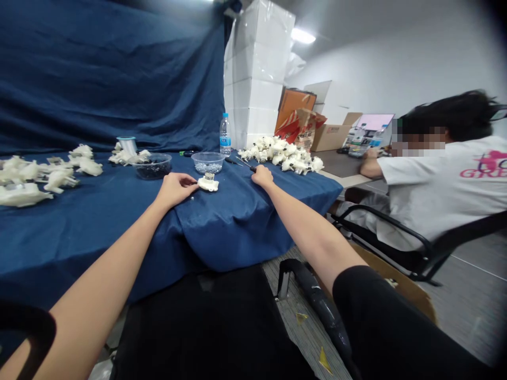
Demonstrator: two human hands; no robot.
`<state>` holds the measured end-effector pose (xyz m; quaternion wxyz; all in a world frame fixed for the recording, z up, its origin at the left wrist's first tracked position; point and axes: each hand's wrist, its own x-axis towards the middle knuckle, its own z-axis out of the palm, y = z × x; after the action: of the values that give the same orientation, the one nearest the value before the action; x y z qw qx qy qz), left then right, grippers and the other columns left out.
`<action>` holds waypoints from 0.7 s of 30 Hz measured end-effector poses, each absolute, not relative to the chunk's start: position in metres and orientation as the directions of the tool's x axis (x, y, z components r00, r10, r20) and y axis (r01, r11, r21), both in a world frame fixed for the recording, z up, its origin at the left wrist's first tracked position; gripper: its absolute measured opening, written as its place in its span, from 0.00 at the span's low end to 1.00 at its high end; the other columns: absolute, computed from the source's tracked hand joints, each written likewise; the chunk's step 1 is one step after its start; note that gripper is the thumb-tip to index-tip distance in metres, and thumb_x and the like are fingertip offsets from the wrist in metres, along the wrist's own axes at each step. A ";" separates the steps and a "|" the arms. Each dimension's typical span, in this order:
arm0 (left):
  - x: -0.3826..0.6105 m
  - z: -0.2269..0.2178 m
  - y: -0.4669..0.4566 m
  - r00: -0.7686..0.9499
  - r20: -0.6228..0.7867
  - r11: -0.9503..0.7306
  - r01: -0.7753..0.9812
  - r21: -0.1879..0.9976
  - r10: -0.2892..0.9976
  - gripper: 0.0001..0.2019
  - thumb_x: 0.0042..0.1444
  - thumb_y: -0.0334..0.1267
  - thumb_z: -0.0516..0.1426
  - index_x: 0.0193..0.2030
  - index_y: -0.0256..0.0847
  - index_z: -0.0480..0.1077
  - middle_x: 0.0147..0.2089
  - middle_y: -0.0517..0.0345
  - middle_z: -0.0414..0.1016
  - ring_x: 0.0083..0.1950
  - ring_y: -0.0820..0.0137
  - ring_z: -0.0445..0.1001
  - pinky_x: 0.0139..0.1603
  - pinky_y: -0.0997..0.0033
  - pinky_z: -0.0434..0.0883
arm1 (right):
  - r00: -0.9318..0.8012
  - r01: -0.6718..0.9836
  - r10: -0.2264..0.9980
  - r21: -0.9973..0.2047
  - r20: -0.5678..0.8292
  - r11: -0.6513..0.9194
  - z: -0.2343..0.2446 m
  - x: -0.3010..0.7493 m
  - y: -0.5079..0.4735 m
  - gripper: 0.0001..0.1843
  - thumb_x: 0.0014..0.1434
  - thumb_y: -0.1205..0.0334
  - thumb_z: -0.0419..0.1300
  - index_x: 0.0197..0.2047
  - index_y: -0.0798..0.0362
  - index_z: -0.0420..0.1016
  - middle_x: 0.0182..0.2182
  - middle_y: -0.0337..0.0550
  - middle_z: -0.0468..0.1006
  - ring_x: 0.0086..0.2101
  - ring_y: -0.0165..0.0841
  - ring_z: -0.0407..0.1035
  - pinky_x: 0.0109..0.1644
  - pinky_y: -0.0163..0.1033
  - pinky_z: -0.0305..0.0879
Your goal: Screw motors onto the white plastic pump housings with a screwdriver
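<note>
My left hand (177,188) has its curled fingers and thumb at the left edge of a cream plastic part (208,185), steadying it on the blue cloth. A short metal cylinder (208,176) stands up from that part. My right hand (262,177) is closed round the dark handle of a screwdriver (252,169), whose thin shaft points away and to the left. Just behind the part sits a clear bowl (207,163) of small silvery pieces, probably screws. One tiny shiny piece (192,198) lies on the cloth near my left hand.
Heaps of cream plastic parts lie to the right (283,154) and left (27,179). A bowl of black pieces (152,168), a second dark-handled tool (233,161) and a water bottle (225,134) stand or lie among them. A seated person (439,179) works at the right.
</note>
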<state>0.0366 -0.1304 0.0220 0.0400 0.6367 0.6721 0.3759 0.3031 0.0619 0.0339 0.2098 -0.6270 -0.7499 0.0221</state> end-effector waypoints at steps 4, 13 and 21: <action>0.037 0.021 -0.130 -0.189 0.430 -0.094 0.827 0.555 0.883 0.10 0.67 0.41 0.63 0.49 0.37 0.76 0.48 0.53 0.80 0.45 0.64 0.81 0.48 0.57 0.80 | -0.136 0.937 0.943 -0.269 0.303 0.222 0.034 0.307 0.065 0.19 0.70 0.55 0.63 0.60 0.54 0.72 0.57 0.51 0.75 0.53 0.43 0.74 0.56 0.54 0.74; 0.035 0.020 -0.128 -0.184 0.434 -0.096 0.831 0.547 0.882 0.10 0.67 0.42 0.63 0.49 0.37 0.76 0.48 0.53 0.80 0.45 0.64 0.81 0.48 0.57 0.80 | -0.129 0.949 0.943 -0.237 0.306 0.207 0.037 0.324 0.072 0.19 0.70 0.55 0.63 0.60 0.55 0.73 0.57 0.50 0.75 0.53 0.43 0.73 0.56 0.55 0.74; 0.034 0.019 -0.128 -0.176 0.436 -0.101 0.835 0.541 0.882 0.10 0.67 0.42 0.63 0.48 0.37 0.76 0.47 0.54 0.80 0.44 0.64 0.81 0.47 0.58 0.80 | -0.126 0.944 0.943 -0.254 0.307 0.209 0.030 0.335 0.068 0.19 0.70 0.55 0.62 0.60 0.54 0.73 0.57 0.50 0.75 0.53 0.42 0.74 0.56 0.54 0.74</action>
<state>0.0337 -0.1282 0.0193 0.0318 0.6412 0.6696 0.3735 0.3351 0.0682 0.0305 0.2035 -0.6289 -0.7504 -0.0016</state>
